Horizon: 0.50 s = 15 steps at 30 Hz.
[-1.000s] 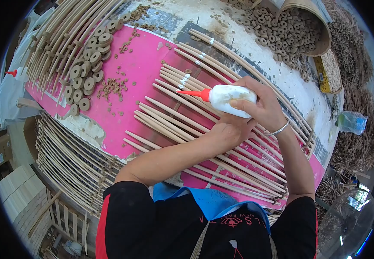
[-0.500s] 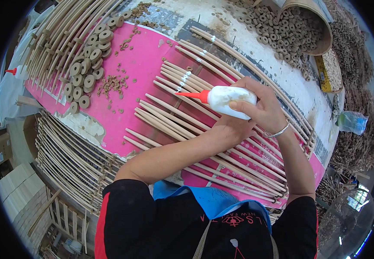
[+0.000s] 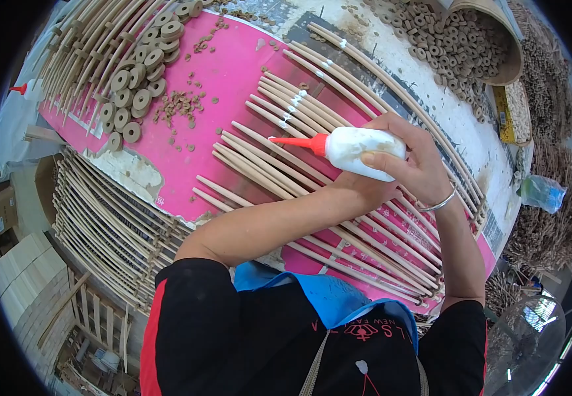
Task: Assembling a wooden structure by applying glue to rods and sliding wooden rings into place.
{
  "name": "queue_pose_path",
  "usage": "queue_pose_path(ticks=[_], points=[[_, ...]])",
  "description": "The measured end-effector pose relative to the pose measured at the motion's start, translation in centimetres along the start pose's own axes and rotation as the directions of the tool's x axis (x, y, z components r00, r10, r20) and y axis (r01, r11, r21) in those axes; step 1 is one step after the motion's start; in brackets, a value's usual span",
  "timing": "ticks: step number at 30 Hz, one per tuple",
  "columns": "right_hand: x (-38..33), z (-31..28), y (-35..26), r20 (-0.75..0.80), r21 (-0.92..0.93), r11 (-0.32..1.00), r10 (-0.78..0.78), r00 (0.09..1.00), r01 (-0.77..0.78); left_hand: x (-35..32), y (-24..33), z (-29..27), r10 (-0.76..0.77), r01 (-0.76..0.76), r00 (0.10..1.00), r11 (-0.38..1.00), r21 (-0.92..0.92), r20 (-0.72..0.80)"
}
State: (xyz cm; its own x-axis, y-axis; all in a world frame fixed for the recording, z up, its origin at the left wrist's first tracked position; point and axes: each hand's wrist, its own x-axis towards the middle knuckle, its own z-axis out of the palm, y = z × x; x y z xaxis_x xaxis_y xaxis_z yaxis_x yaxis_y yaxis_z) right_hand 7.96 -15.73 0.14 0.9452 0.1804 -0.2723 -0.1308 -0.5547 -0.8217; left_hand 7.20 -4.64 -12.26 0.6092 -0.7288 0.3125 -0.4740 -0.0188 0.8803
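My right hand (image 3: pixel 416 155) is closed around a white squeeze bottle (image 3: pixel 355 148) tipped onto its side. The bottle's red nozzle (image 3: pixel 299 142) points left, its tip over or touching a slim wooden rod (image 3: pixel 266 145); which of the two I cannot tell. My left hand (image 3: pixel 372 191) lies below the bottle, mostly covered by it and by my right hand, so its fingers are hidden. Rods lie side by side in a slanted row across the pink sheet (image 3: pixel 233 59). Several farther ones carry white dabs (image 3: pixel 292 105) near their left ends.
Brown ring-shaped discs (image 3: pixel 142 99) are heaped at the left beside more stacked rods (image 3: pixel 88 59). Small brown chips (image 3: pixel 179 109) lie scattered near them. A tipped bucket (image 3: pixel 500 46) spills rings at the far right. Another rod stack (image 3: pixel 108 231) stands left of the table.
The bottle's nozzle has shifted nearer to me along the row, past the rods with white dabs. My right hand still grips the bottle. The whole view has shifted slightly.
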Motion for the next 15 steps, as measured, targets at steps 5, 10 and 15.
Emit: queue_pose_path(ticks=[5,10,15], points=[[0.4,0.2,0.1,0.062,-0.059,0.998,0.029,0.998,-0.026,-0.2,0.2,0.0,-0.018,0.017,1.0,0.998,0.061,0.024],[0.5,0.6,0.2,0.06,-0.038,0.998,0.053,0.997,-0.05,-0.4,0.2,0.1,-0.036,0.016,0.995,0.978,0.207,0.094],[-0.1,0.5,-0.8,0.025,-0.032,0.999,0.004,1.0,-0.003,-1.0,1.5,-0.6,0.009,-0.011,1.0,0.986,0.167,0.012]])
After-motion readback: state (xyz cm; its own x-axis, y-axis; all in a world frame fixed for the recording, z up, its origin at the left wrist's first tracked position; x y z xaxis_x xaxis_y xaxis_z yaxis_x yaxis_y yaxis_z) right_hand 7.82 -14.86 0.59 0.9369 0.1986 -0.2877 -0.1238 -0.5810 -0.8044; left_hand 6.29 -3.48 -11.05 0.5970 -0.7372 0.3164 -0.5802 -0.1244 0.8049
